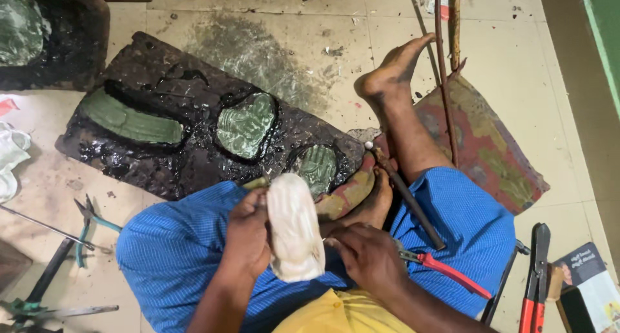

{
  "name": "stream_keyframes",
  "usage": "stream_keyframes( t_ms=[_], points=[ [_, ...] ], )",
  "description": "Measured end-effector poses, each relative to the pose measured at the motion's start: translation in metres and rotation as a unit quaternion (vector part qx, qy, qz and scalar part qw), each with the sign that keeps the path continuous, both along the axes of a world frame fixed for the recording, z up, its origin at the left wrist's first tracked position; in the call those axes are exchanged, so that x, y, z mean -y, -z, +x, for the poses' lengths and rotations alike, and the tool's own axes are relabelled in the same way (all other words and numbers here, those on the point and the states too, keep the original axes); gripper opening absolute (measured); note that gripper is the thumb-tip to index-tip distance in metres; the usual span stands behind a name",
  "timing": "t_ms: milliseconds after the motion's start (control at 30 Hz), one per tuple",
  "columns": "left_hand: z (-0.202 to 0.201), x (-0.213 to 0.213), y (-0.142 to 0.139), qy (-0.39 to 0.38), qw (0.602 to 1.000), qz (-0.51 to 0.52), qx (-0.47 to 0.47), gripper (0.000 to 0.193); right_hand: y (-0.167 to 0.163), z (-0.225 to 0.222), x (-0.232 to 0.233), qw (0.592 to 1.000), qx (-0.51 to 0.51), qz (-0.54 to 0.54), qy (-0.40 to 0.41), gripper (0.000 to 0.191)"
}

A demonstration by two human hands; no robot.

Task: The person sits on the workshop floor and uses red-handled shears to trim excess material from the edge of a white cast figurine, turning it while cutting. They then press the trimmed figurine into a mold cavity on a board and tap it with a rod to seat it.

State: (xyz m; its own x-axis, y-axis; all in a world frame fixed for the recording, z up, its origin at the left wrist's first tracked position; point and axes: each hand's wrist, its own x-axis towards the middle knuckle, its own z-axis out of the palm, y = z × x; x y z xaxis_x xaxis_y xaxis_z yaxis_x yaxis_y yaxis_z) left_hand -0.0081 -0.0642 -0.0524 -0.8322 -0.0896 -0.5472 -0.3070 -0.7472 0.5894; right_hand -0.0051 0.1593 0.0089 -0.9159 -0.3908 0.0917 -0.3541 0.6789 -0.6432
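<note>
I sit on the floor in blue cloth. My left hand (248,233) grips a pale, cream-coloured moulded piece (294,226) and holds it upright over my lap. My right hand (368,259) rests against the piece's lower right side and holds red-handled pliers (445,271) whose jaws are hidden under my fingers. A dark slab of black pitch (194,158) lies in front of my knees with three greenish metal reliefs (245,125) set into it.
A hammer with a dark handle (403,194) leans across my right leg. A worn red cushion (491,145) lies under that leg. Red bolt cutters (536,281) lie at the right, teal-handled pliers (87,226) at the left, and a rusty rod (442,68) stands beyond my foot.
</note>
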Motion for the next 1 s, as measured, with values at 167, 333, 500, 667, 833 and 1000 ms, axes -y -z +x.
stream_keyframes(
  t_ms=[167, 333, 500, 667, 833, 1000],
  points=[
    [0.000, -0.009, -0.004, -0.106, 0.993, 0.026, -0.037, 0.021, -0.005, 0.003, 0.003, 0.991, 0.021, -0.032, 0.130, 0.011],
    [0.000, -0.018, -0.005, -0.090, 0.995, 0.022, -0.049, 0.019, -0.008, 0.005, 0.004, 0.995, -0.040, -0.076, 0.042, 0.011],
    [-0.003, -0.022, -0.004, 0.009, 0.999, 0.039, -0.005, 0.022, -0.012, 0.010, -0.005, 0.997, -0.056, -0.049, 0.013, 0.017],
    [-0.009, -0.026, -0.002, -0.100, 0.995, -0.002, -0.001, 0.021, 0.002, 0.010, -0.013, 0.998, 0.025, -0.043, 0.049, 0.016],
    [-0.011, -0.021, -0.004, -0.050, 0.998, 0.021, -0.007, 0.022, 0.016, 0.012, -0.013, 0.957, 0.241, -0.148, 0.062, 0.011],
    [-0.008, -0.025, -0.010, -0.005, 1.000, 0.031, 0.002, 0.020, 0.006, 0.012, -0.014, 0.992, 0.085, -0.089, 0.011, 0.013]
  ],
)
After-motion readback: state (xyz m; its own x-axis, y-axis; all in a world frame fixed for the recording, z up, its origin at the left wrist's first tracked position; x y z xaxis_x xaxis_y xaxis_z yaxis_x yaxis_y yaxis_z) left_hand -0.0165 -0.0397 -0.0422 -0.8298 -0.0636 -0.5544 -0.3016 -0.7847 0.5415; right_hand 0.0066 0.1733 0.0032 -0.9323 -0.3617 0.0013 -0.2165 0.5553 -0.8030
